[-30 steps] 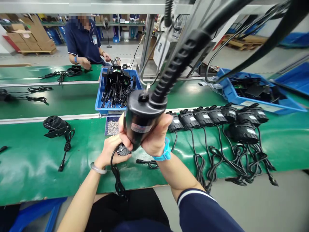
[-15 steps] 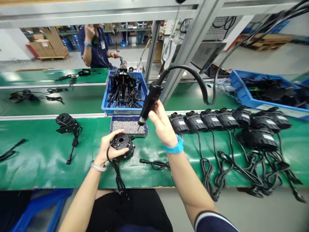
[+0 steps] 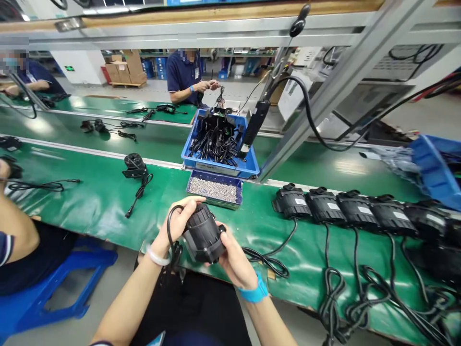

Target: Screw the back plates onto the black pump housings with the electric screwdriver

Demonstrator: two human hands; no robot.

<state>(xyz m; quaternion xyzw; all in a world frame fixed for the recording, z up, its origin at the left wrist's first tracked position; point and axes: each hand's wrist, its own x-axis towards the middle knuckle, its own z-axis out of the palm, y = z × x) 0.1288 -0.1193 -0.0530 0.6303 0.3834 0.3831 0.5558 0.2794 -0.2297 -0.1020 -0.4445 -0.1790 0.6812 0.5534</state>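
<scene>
Since this black gadget [image 3: 204, 234] looks kinda chunky, we grip it with left hand [image 3: 181, 222] and right hand [image 3: 236, 259], fingers curled, probably for steadiness.

The right hand [image 3: 236, 262] lets go of the corded driver [image 3: 255, 125], which now hangs beyond the metal-parts tray [image 3: 216, 176], and joins the left hand [image 3: 180, 222] on the black unit [image 3: 205, 233], turned from grooved face to ribbed side in front of the tray. Beyond the tray, a co-worker [image 3: 183, 72] lowers a raised hand to meet the other; well left, a neighbour's arm [image 3: 19, 226] enters view.
</scene>
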